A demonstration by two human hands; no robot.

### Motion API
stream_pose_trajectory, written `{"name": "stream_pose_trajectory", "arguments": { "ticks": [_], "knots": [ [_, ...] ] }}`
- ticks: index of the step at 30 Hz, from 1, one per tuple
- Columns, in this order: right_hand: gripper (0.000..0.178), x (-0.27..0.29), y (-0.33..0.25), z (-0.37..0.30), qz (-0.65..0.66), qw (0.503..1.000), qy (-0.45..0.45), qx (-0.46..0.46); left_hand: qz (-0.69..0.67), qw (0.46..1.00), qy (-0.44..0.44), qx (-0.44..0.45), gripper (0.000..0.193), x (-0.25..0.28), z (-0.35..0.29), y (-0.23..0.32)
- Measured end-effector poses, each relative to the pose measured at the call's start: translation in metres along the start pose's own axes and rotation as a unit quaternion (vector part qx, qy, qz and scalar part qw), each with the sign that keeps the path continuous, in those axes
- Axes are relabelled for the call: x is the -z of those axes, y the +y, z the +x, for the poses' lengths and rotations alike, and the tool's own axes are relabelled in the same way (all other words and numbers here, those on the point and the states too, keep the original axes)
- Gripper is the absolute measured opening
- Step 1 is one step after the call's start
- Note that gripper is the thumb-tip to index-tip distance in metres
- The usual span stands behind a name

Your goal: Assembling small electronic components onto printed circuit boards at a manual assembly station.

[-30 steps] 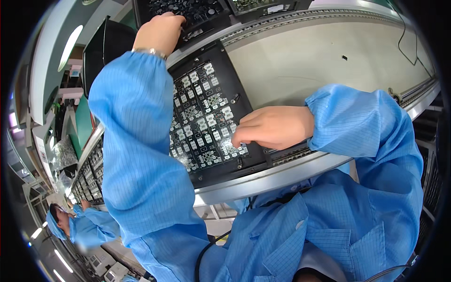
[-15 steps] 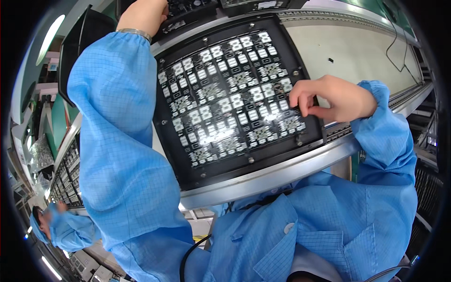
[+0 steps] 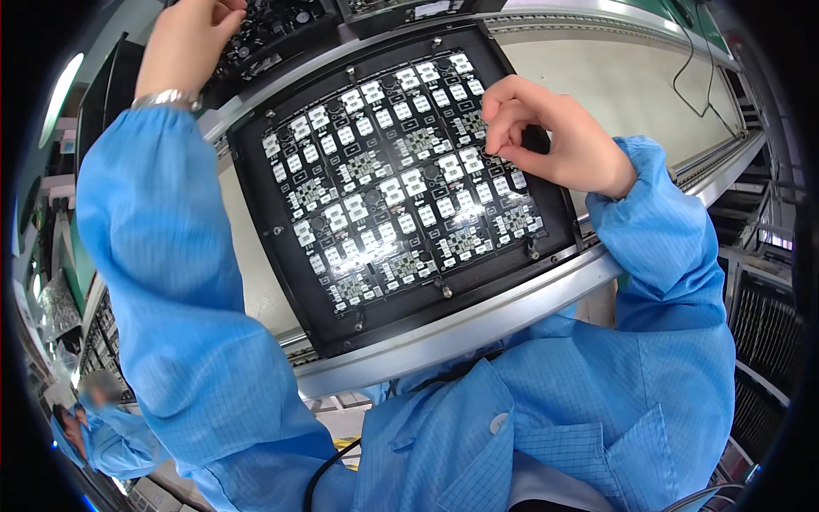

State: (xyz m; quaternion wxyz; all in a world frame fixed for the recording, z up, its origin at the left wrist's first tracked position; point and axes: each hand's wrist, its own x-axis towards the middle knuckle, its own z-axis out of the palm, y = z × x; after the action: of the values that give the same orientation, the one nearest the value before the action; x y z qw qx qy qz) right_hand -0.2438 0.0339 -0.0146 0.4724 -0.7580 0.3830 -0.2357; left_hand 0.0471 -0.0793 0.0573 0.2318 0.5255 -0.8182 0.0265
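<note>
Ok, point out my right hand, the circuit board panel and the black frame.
Right hand (image 3: 573,141): head view, middle of the hand.
Circuit board panel (image 3: 401,183): head view, near its centre.
Black frame (image 3: 397,309): head view, bare lower border.

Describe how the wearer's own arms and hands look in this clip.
Both arms wear loose, light-blue sleeves with a fine dark grid pattern, gathered at the cuffs. The left hand is ungloved, with a shiny silver-toned band around its wrist. The right hand is ungloved too; no band shows there.
</note>
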Motion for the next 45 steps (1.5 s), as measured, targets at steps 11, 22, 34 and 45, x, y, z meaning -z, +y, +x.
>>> {"name": "stream_pose_trajectory", "arguments": {
  "ticks": [11,22,34,45],
  "knots": [
    [0.038,-0.010,0.000,-0.004,-0.146,0.989,0.025,0.001,-0.342,0.938,-0.043,-0.046,0.017,-0.010,-0.060,0.065],
    [0.032,-0.019,0.005,-0.005,-0.136,0.988,0.065,0.024,-0.340,0.934,-0.080,-0.079,0.019,-0.033,-0.073,0.072],
    [0.037,0.005,0.011,0.000,-0.129,0.986,-0.015,0.109,-0.484,0.853,-0.196,0.003,0.021,-0.058,-0.083,0.086],
    [0.035,0.033,0.033,-0.010,0.028,0.994,0.062,0.088,-0.421,0.877,-0.219,-0.067,0.018,-0.078,-0.085,0.111]
  ]
}}
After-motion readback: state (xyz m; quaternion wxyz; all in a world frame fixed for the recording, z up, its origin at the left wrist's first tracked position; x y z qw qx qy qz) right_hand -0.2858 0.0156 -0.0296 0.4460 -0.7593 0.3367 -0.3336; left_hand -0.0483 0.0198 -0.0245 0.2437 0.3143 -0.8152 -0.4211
